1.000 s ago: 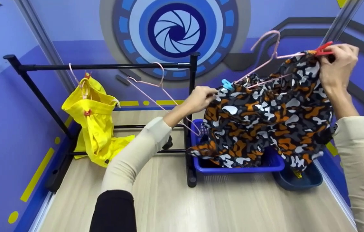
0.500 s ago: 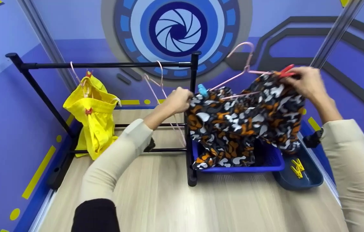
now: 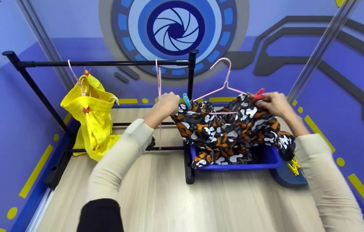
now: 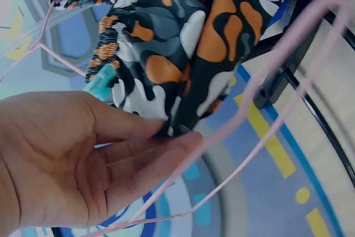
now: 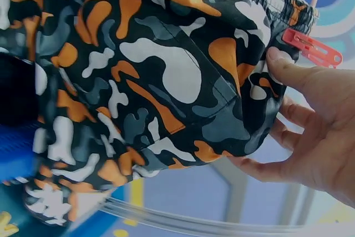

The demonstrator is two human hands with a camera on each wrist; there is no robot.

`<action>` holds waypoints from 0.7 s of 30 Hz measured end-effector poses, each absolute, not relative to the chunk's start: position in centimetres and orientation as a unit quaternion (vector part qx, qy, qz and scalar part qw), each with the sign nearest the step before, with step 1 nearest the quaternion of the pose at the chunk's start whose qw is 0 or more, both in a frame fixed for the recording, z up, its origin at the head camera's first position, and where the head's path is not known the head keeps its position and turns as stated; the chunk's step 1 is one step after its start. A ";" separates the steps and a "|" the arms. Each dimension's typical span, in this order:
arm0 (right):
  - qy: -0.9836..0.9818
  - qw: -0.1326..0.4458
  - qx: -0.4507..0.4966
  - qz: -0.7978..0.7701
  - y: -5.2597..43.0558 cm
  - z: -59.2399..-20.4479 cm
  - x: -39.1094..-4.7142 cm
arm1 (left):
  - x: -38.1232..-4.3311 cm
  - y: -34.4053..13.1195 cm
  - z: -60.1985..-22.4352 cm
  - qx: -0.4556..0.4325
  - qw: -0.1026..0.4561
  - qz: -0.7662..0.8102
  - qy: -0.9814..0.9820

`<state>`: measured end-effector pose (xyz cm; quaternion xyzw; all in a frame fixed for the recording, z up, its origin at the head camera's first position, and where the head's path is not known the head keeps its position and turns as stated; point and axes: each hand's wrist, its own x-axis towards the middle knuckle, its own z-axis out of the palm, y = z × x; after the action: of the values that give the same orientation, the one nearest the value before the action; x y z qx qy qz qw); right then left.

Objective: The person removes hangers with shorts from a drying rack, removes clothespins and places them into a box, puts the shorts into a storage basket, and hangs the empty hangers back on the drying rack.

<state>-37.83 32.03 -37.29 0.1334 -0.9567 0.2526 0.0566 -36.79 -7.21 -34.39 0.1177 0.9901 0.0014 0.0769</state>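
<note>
Orange, grey, white and black camouflage pants hang from a pink hanger, fastened by a blue clothespin and a red clothespin. My left hand pinches the left edge of the fabric; the left wrist view shows thumb and fingertips meeting on the cloth. At the other side my right hand grips the pants just beside the red clothespin, its thumb on the front in the right wrist view. The hanger's hook is free in the air, right of the black rack.
Yellow pants hang at the rack's left end on a pink hanger with red clothespins. A bare pink hanger hangs near my left hand. Beneath the camouflage pants stand a blue basket and a dark bin with yellow clothespins.
Both hands have moved left and the right one also downward, bringing the camouflage pants and hanger lower and nearer the rack. The bare hanger has swung round to edge-on.
</note>
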 end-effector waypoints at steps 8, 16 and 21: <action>-0.955 0.078 0.153 0.242 32.4 -42.6 -38.2 | -37.3 -6.1 -38.9 0.097 0.058 0.040 0.993; -0.950 0.015 0.170 0.261 33.5 -47.0 -38.7 | -36.9 -4.7 -42.3 0.127 0.111 0.053 0.984; -0.962 -0.016 0.160 0.219 33.5 -49.0 -38.6 | -37.0 -4.9 -44.8 0.176 0.147 0.039 0.973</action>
<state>-38.63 33.51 -49.04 0.1601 -0.9624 0.2188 -0.0162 -36.97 -4.88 -44.79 0.1757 0.9726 0.0394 0.1468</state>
